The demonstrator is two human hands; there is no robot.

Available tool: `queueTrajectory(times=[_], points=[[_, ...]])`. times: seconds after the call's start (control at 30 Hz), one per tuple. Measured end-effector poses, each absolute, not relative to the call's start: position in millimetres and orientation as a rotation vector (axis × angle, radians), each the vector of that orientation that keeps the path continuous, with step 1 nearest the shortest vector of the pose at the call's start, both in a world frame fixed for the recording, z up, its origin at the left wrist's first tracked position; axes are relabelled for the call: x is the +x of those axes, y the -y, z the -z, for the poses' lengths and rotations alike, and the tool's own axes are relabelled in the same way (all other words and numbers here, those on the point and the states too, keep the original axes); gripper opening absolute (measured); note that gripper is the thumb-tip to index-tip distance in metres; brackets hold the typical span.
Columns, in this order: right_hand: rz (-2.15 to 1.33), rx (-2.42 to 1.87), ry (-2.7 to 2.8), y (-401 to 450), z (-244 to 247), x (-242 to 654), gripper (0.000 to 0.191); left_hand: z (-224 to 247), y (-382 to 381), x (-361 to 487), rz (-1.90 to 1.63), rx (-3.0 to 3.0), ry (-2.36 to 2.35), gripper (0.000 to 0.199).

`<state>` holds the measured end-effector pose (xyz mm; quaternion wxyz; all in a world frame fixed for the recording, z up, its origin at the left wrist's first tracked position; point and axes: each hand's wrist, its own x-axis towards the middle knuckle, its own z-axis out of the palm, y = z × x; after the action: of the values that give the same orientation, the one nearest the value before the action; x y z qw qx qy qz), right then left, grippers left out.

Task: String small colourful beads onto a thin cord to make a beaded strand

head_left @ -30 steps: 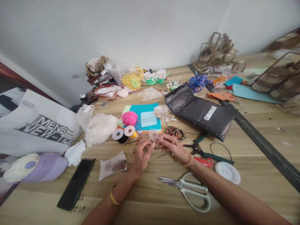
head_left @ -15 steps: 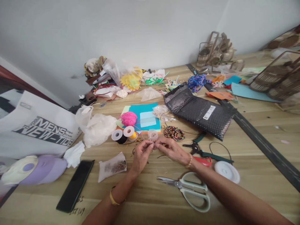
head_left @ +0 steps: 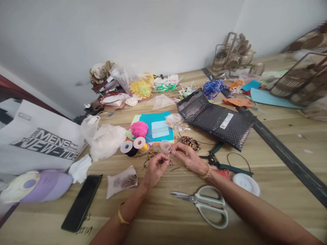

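Note:
My left hand [head_left: 155, 169] is closed, its thumb and forefinger pinching a thin pale cord [head_left: 169, 153]. Just above and to the right, my right hand [head_left: 188, 157] pinches the same cord, which runs short between both sets of fingertips. Right behind the fingers stands a small clear round container [head_left: 165, 146]. Loose beads lie partly hidden around the left fingers. Beyond my right hand is a coil of multicoloured beads [head_left: 191, 144]. Spools of black thread [head_left: 129, 149] and yellow thread [head_left: 143, 147] stand to the left, close to a pink yarn ball [head_left: 139, 129].
Scissors [head_left: 200, 204] lie open below my right hand, near a white round lid [head_left: 246, 184] and green-handled pliers [head_left: 214, 160]. A bead pouch [head_left: 122, 181] and a phone [head_left: 82, 202] lie left. A black bubble mailer [head_left: 217, 119] is behind on the right.
My hands have moved slightly apart, the right one upward, so a short stretch of cord now shows between them. The view has shifted a little.

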<state>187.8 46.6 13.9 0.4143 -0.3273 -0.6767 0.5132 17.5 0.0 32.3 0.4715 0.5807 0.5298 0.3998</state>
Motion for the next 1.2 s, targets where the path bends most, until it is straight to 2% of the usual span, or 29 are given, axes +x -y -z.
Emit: queueTrajectory(times=[0.2,0.43,0.5,0.6,0.73,0.87,1.0,1.2], points=[[-1.431,-0.721,1.525,-51.3,-14.7,189.6,0.037,-31.6,-3.4,13.4,-0.982,1.290,-1.221,0.014],[-1.394,-0.988,1.213,-64.7,-0.5,196.5,0.028,-20.0,-9.1,7.8,-0.998,1.061,-1.083,0.019],[-1.302,-1.086,1.290,-67.6,3.2,198.9,0.023,-19.9,-9.9,7.6,-1.011,1.018,-1.062,0.020],[-0.989,-1.171,1.536,-65.7,2.1,199.8,0.014,-20.7,-10.1,7.9,-1.008,0.994,-1.057,0.020],[-0.655,-1.061,1.685,-51.4,-13.5,195.8,0.021,-20.7,-9.6,8.0,-0.986,1.033,-1.073,0.021],[-0.814,-0.926,1.852,-35.6,-31.3,188.8,0.026,-23.4,-8.6,9.2,-0.957,1.138,-1.089,0.021],[-1.091,-0.898,2.020,-31.0,-36.8,185.3,0.018,-27.1,-8.4,10.5,-0.944,1.215,-1.124,0.023],[-1.000,-0.950,2.123,-35.1,-33.0,188.7,0.026,-20.7,-9.5,8.5,-0.898,1.201,-1.127,0.022]])
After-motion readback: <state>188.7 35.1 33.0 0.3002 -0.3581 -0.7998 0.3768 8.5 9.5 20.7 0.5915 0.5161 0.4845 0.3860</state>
